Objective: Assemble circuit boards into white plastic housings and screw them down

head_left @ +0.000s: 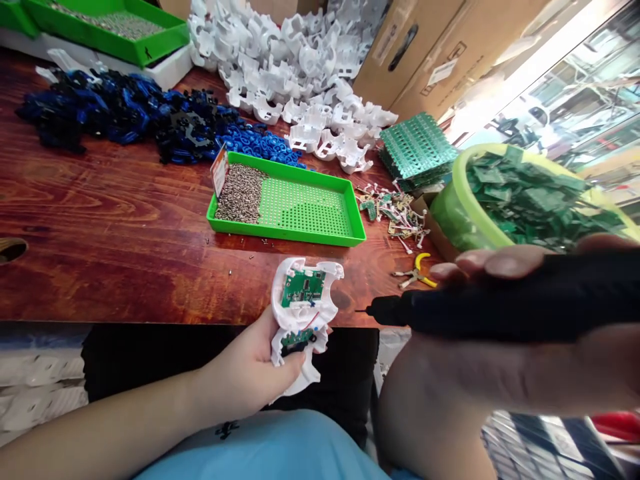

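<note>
A black screwdriver (pixel 520 303) sits wrapped in the right hand (pixel 500 373), the left hand (pixel 255 367) pinching a white casing (pixel 324 312), likely light, best rim-held.

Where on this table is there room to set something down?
The widest bare patch of table lies left of the green tray, between the blue-and-black parts and the front edge. A smaller patch sits between the held white housing and the pliers, near the screwdriver. White shells crowd the back, green boards the right.
</note>
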A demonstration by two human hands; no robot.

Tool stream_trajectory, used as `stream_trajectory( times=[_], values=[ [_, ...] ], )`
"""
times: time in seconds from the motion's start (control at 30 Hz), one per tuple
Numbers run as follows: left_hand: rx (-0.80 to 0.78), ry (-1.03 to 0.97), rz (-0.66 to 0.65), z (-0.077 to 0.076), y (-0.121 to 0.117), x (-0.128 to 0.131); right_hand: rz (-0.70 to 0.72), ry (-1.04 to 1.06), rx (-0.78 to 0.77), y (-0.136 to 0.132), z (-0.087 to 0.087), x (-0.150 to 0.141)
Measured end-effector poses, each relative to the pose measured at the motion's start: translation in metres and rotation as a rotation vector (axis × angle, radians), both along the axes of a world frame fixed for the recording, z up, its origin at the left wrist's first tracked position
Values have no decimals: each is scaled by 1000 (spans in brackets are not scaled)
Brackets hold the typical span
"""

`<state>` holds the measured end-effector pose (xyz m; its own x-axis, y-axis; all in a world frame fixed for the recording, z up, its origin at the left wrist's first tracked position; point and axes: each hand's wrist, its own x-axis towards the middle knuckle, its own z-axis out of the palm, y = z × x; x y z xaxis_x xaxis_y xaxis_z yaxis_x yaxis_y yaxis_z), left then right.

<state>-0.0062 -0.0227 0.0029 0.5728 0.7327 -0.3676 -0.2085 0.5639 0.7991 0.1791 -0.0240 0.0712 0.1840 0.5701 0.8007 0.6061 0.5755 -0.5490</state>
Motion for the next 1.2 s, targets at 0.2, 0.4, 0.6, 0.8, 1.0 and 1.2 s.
stream_trajectory(
  times=[0.2, 0.4, 0.6, 0.8, 1.0, 1.2],
  values=[
    [310, 150, -46, 9, -17, -4, -252, 362, 352, -12, -20, 8],
    [420, 235, -210, 14, -19, -3, 26, -371, 49, -65, -29, 21],
    [336, 198, -186, 16, -31, 6, 187, -685, -126, -64, -21, 16],
    [285, 164, -155, 19, -34, 10, 167, -789, -64, -61, -18, 17],
    [295, 150, -177, 15, -36, 11, 231, -793, -4, -64, -25, 16],
    [511, 210, -200, 11, -41, 9, 162, -616, -20, -73, -41, 7]
  ],
)
